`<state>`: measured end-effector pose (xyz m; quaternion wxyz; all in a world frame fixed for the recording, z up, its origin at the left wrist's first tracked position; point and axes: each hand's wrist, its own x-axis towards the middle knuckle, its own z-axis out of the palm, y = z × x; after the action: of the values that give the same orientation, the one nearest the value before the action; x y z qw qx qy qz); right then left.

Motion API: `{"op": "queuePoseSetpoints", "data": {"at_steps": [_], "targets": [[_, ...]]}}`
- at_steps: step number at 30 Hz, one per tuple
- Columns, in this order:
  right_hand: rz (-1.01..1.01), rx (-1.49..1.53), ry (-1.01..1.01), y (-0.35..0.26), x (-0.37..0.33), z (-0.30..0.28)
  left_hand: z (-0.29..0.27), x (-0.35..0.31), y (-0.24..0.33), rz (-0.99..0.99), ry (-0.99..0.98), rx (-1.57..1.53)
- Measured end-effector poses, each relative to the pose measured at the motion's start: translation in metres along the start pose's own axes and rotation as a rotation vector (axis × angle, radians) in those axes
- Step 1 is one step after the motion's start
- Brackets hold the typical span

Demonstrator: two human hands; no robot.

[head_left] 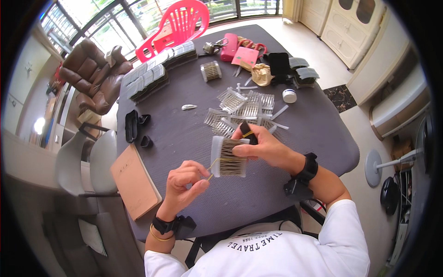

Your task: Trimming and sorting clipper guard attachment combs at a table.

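Over the near part of the table, my right hand (272, 148) grips a bundle of comb-like strips (233, 168) with clear plastic spines and brownish teeth. The thumb lies across its face, and the fingers are partly hidden behind it. A thin yellow rubber band (214, 161) runs across the bundle and stretches out to the left. My left hand (185, 183) pinches that band between its fingertips, just off the bundle's left side. A small black piece with a yellow stripe (248, 134) shows at my right fingers. Just beyond lies a pile of loose clear comb strips (249, 107).
Stacked bundles (150, 82) line the far left edge; a single bundle (211, 71) stands nearer the middle. A white jar (289, 96), crumpled brown paper (262, 75) and a red pouch (229, 47) lie at the far right. A brown notebook (134, 180) and black holders (132, 127) are left.
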<state>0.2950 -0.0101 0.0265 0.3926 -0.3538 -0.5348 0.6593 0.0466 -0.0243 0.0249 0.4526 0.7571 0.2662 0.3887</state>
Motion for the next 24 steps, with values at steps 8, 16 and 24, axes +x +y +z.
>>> {"op": "queuePoseSetpoints", "data": {"at_steps": [8,16,24], "targets": [[0.055,-0.035,0.06,-0.002,0.009,0.011,0.0,-0.005,-0.004,-0.015,0.41,0.381],[0.046,-0.161,0.19,0.014,0.005,0.017,0.004,-0.011,-0.015,-0.007,0.181,0.5],[-0.036,0.142,0.335,0.021,0.016,0.017,0.031,-0.015,-0.013,0.311,0.088,0.573]]}}
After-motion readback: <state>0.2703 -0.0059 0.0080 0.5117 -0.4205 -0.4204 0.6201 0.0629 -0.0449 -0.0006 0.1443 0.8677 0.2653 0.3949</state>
